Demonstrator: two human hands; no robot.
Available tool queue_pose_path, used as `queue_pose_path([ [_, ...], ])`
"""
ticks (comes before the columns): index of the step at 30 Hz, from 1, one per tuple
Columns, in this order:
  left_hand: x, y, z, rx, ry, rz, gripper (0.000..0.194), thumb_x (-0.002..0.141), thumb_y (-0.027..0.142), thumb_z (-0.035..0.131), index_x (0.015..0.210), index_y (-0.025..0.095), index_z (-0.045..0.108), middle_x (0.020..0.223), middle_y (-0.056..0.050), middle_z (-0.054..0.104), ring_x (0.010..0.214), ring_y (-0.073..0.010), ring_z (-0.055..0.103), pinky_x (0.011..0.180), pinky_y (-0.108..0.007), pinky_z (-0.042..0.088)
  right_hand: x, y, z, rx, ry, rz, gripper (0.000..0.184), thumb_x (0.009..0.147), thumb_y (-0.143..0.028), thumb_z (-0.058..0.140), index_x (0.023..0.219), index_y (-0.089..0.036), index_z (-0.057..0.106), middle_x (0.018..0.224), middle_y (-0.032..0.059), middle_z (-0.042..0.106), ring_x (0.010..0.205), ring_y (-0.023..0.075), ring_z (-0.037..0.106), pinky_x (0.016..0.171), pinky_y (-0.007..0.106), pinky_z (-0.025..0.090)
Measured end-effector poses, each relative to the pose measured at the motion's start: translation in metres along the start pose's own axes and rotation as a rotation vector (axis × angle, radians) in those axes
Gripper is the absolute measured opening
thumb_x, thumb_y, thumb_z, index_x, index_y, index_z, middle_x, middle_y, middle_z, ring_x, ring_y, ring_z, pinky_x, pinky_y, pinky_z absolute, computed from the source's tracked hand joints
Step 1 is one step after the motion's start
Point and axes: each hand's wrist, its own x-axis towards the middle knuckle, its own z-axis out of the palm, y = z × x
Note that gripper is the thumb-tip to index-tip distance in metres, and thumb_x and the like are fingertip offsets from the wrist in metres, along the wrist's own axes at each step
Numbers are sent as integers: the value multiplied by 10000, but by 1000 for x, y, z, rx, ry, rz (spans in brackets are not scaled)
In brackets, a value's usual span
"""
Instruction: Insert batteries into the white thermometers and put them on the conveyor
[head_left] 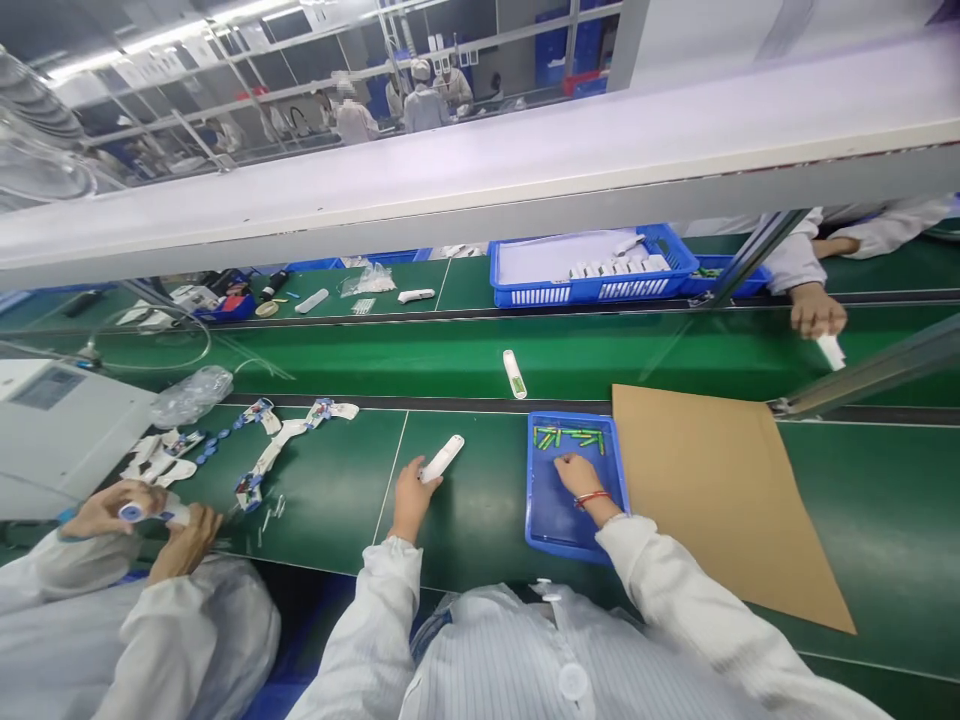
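My left hand is closed round the lower end of a slim white handheld device, tilted up to the right above the green bench. My right hand is inside a blue tray, fingers drawn together. Whatever those fingers may hold is hidden. Several green batteries lie along the tray's far side, just beyond that hand. On the green belt ahead rests another white device, showing a green part in its lower half.
Brown cardboard lies right of the tray. At left, a co-worker's hands hold a white part near scattered white and blue pieces. Across the belt, another person's hand holds a white piece, near a blue basket. A shelf spans overhead.
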Motion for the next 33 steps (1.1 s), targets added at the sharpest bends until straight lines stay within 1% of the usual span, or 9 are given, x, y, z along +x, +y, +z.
queue_pose_path([
  [2,-5,18,-9,-231,17,25,635,653,294,702,1216,182,429,1034,-98,596,943,-215,598,841,-332,449,-11,5,-11,138,-3,-16,280,827,-244,403,875,-134,655,792,100,686,766,204,652,721,304,482],
  [5,-20,54,-22,-838,11,80,741,568,264,776,1199,219,389,1101,-96,590,977,-195,597,871,-344,455,-33,6,-28,349,-23,-86,323,811,-348,447,995,-146,619,845,67,676,717,170,641,685,295,509],
  [9,-46,112,-34,-1380,-43,169,527,549,237,798,1014,215,550,1245,-86,541,1099,-211,535,968,-342,402,-68,-7,-48,638,-66,-231,427,697,-482,610,992,-175,583,860,42,654,774,158,628,765,313,511],
  [11,-62,140,-38,-1571,-128,137,411,635,323,749,1002,225,591,1204,-60,573,1083,-200,538,963,-340,409,-85,-16,-56,849,-112,-317,429,633,-480,697,927,-193,573,802,21,638,747,154,625,758,326,511],
  [15,-96,185,-48,-1922,-442,-92,342,786,518,553,983,243,605,828,2,623,883,-164,599,845,-382,487,-117,-33,-70,1037,-186,-438,389,645,-379,743,961,-222,579,827,-1,611,680,119,608,645,285,513],
  [18,-115,205,-57,-1944,-743,-293,435,826,550,467,869,137,599,736,-23,585,718,-118,591,678,-273,518,-136,-38,-78,999,-177,-491,315,681,-338,726,955,-225,617,847,14,625,660,107,588,583,256,505],
  [20,-124,212,-61,-1888,-844,-328,451,849,531,434,881,112,598,758,-40,593,642,-90,569,572,-204,495,-146,-39,-84,962,-136,-538,201,691,-315,721,850,-214,649,897,36,649,723,122,595,597,253,512],
  [25,-135,219,-62,-1744,-776,-187,462,862,529,388,950,143,626,835,-63,628,592,-92,557,483,-182,475,-167,-42,-98,920,-107,-705,111,742,-285,681,842,-238,685,958,42,665,965,173,596,761,287,540],
  [33,-145,222,-54,-1671,-729,-71,492,863,545,359,931,148,640,877,-76,636,592,-98,561,497,-198,481,-193,-57,-101,927,-86,-712,185,754,-221,678,913,-246,589,839,13,706,769,130,668,641,229,568],
])
